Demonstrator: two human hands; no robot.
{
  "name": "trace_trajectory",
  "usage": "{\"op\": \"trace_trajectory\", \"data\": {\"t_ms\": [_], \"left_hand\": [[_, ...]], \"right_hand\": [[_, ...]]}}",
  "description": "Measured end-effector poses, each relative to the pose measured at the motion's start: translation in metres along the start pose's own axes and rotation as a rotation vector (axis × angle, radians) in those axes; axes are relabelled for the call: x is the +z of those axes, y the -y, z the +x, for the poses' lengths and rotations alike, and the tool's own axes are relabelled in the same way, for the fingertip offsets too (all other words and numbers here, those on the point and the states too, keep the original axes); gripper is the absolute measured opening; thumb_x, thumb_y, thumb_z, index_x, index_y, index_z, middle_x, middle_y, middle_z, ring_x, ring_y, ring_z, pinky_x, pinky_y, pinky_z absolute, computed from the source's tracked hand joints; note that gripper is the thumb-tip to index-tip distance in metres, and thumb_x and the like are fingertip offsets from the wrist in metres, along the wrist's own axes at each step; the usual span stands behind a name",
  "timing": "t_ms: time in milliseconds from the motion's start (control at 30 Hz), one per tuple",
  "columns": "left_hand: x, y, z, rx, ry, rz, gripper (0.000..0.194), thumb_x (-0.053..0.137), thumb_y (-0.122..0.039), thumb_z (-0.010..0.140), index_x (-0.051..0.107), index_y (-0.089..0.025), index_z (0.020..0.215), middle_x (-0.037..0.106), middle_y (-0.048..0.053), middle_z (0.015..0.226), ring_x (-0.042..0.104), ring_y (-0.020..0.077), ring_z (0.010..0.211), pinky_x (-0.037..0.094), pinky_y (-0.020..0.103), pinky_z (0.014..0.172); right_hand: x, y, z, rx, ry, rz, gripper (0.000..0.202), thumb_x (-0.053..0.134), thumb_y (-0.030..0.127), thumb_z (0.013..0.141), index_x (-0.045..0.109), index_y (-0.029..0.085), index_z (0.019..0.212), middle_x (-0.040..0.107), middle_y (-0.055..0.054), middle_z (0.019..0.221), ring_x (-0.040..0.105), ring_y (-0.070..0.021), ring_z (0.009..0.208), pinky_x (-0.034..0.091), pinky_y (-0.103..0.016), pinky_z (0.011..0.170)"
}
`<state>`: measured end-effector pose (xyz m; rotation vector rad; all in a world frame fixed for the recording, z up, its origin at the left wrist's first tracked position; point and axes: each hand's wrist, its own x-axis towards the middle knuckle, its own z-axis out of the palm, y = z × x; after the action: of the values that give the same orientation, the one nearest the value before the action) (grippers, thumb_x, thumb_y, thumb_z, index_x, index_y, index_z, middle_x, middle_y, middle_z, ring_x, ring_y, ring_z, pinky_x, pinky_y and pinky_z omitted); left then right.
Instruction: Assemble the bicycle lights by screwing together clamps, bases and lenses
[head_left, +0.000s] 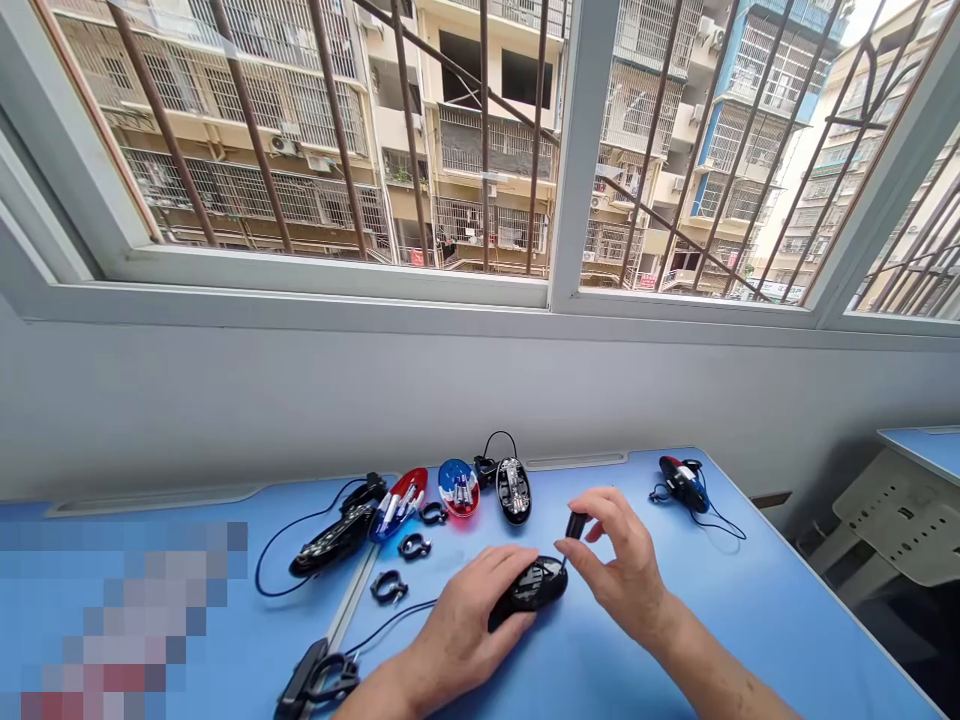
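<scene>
On the blue table, my left hand (472,625) grips a glossy black oval device (541,583) from its left side, fingers over the top and thumb along the near edge. My right hand (616,555) pinches the short black handle of a screwdriver (575,526) between thumb and fingertips. Its thin shaft points down at the right end of the black device; whether the tip touches a screw is too small to tell. A black cable (390,622) runs left from beside my left hand toward a black clamp piece (334,677).
Several black ring clamps (389,587) lie left of my hands. Behind them are a red-and-blue device (400,504), a round blue-and-red one (458,488), a clear-topped black one (514,490) and a long black one (334,540). Another cabled device (683,484) lies at the right.
</scene>
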<state>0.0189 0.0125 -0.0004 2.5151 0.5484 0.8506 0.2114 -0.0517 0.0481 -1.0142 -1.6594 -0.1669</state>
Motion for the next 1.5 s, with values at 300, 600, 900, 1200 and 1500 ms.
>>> {"op": "trace_trajectory", "data": {"t_ms": [300, 600, 900, 1200, 1500], "left_hand": [[-0.0003, 0.0000, 0.0001, 0.006, 0.006, -0.010, 0.048, 0.057, -0.016, 0.076, 0.051, -0.025, 0.123, 0.064, 0.007, 0.116, 0.061, 0.0243, 0.101, 0.050, 0.036, 0.089], [-0.0013, -0.0013, 0.0000, -0.002, 0.015, -0.008, 0.048, 0.058, -0.016, 0.076, 0.051, -0.025, 0.123, 0.064, 0.008, 0.115, 0.061, 0.0244, 0.101, 0.051, 0.036, 0.089], [0.0019, 0.0025, -0.0015, 0.005, 0.010, -0.012, 0.048, 0.057, -0.016, 0.077, 0.050, -0.025, 0.123, 0.063, 0.007, 0.117, 0.059, 0.0244, 0.102, 0.050, 0.036, 0.090], [0.0022, 0.0028, -0.0010, 0.003, 0.025, -0.021, 0.048, 0.057, -0.015, 0.077, 0.050, -0.025, 0.123, 0.062, 0.006, 0.117, 0.059, 0.0239, 0.102, 0.049, 0.037, 0.089], [-0.0007, -0.0006, 0.0007, -0.005, 0.040, -0.007, 0.049, 0.057, -0.012, 0.076, 0.048, -0.024, 0.123, 0.062, 0.006, 0.117, 0.058, 0.0238, 0.100, 0.049, 0.037, 0.088]], "right_hand": [[-0.0019, 0.0009, -0.0022, 0.032, 0.020, 0.029, 0.034, 0.046, 0.008, 0.085, 0.049, 0.022, 0.116, 0.065, -0.007, 0.096, 0.062, -0.0170, 0.081, 0.055, -0.030, 0.061], [-0.0017, -0.0054, 0.0000, 0.057, -0.017, -0.019, 0.025, 0.054, 0.016, 0.086, 0.051, 0.023, 0.110, 0.059, -0.002, 0.082, 0.058, -0.0134, 0.065, 0.054, -0.025, 0.050], [0.0000, -0.0031, -0.0033, 0.034, 0.037, -0.002, 0.033, 0.051, 0.012, 0.086, 0.047, 0.023, 0.117, 0.064, -0.006, 0.091, 0.060, -0.0163, 0.076, 0.055, -0.029, 0.057], [-0.0018, -0.0057, -0.0021, -0.002, 0.042, 0.005, 0.038, 0.050, 0.008, 0.086, 0.047, 0.023, 0.121, 0.063, -0.005, 0.092, 0.057, -0.0157, 0.076, 0.054, -0.028, 0.058], [-0.0015, -0.0056, -0.0032, 0.041, 0.072, -0.013, 0.038, 0.058, 0.013, 0.083, 0.047, 0.024, 0.118, 0.061, -0.005, 0.089, 0.056, -0.0163, 0.073, 0.051, -0.028, 0.053]]}}
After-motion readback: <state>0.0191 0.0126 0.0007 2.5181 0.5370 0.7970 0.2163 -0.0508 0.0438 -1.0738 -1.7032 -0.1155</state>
